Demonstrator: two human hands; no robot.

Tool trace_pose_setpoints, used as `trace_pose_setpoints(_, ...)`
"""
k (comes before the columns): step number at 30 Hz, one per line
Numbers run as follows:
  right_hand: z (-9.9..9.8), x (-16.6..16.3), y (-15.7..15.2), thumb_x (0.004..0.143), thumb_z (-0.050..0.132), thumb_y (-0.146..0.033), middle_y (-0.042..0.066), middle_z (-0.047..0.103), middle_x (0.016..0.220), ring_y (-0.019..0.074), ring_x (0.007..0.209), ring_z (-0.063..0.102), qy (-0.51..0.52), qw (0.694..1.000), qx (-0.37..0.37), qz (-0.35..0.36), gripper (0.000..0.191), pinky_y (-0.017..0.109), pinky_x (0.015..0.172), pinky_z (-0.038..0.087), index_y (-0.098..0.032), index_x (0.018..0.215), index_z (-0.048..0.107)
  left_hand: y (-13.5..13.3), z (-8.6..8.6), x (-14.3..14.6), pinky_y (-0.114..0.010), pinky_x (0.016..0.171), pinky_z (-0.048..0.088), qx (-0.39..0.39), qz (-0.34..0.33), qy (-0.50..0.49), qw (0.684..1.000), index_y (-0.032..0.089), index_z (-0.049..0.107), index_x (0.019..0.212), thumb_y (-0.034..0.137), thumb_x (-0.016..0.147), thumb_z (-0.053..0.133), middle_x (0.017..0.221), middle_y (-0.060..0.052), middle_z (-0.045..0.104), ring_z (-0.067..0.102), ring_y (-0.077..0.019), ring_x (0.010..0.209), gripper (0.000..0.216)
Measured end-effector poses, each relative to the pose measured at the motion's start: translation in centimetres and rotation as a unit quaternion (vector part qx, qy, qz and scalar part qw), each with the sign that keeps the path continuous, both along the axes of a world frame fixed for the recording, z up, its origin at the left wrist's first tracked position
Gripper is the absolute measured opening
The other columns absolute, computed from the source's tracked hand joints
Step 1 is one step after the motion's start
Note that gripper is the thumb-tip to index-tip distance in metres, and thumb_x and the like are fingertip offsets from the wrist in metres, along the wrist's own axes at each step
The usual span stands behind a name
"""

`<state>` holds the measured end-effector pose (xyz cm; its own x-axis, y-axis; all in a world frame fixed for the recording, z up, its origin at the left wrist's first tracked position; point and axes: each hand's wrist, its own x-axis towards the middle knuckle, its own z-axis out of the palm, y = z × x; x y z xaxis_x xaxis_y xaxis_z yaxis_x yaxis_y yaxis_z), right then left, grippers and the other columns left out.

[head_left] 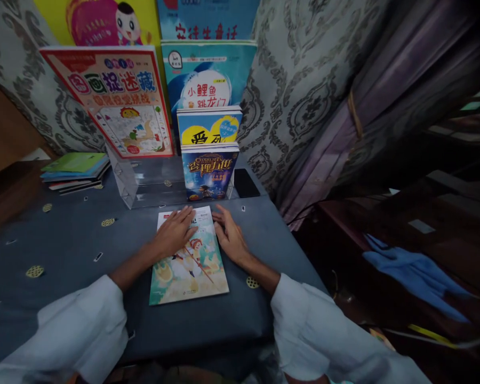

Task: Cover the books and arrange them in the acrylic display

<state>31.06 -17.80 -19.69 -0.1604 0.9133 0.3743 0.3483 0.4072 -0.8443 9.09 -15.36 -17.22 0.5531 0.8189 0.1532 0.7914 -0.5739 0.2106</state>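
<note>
A thin illustrated children's book [192, 272] lies flat on the blue-grey tablecloth [64, 250] in front of me. My left hand [174, 232] rests flat on the book's upper half, fingers stretched out. My right hand [230, 234] lies open along the book's right edge, fingers pointing away from me and touching the cover. Neither hand holds anything. Just beyond the book stands a clear acrylic stand [144, 184] carrying upright books: a dark blue fantasy book [208, 172] in front, a yellow-and-blue one [208, 127] behind it, and a red-bordered activity book [118, 101] at the left.
A small stack of flat books [75, 170] lies at the back left of the table. A dark phone [246, 183] lies right of the stand. Patterned curtains hang behind. To the right, the table ends at a dark gap holding a blue cloth [416, 277].
</note>
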Motion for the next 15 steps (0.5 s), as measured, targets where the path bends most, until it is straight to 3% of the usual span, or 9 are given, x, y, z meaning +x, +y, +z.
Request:
trace_pose_setpoints(6,-0.1,0.0,0.0,0.098,0.045,-0.025,0.014,0.066,0.134,0.0252,0.122,0.065,0.010,1.000,-0.001,-0.003,0.055,0.051,0.108,0.050,-0.023,0.151,0.035,1.5,0.9,3.3,-0.046,0.124,0.028,-0.013,-0.062,0.036,0.997,0.015,0.040,0.152,0.044,0.105,0.030,0.161,-0.014,0.038,0.031,-0.0236,0.152,0.056)
trace_pose_setpoints(15,0.0,0.2,0.2,0.098,0.044,-0.028,0.013,0.066,0.134,0.0251,0.124,0.064,0.014,1.000,-0.012,-0.017,0.051,0.051,0.109,0.048,-0.023,0.149,0.037,1.3,0.9,3.4,-0.047,0.125,0.022,-0.019,-0.083,0.029,0.996,0.012,0.038,0.153,0.046,0.106,0.028,0.163,-0.014,0.034,0.028,-0.0235,0.154,0.059)
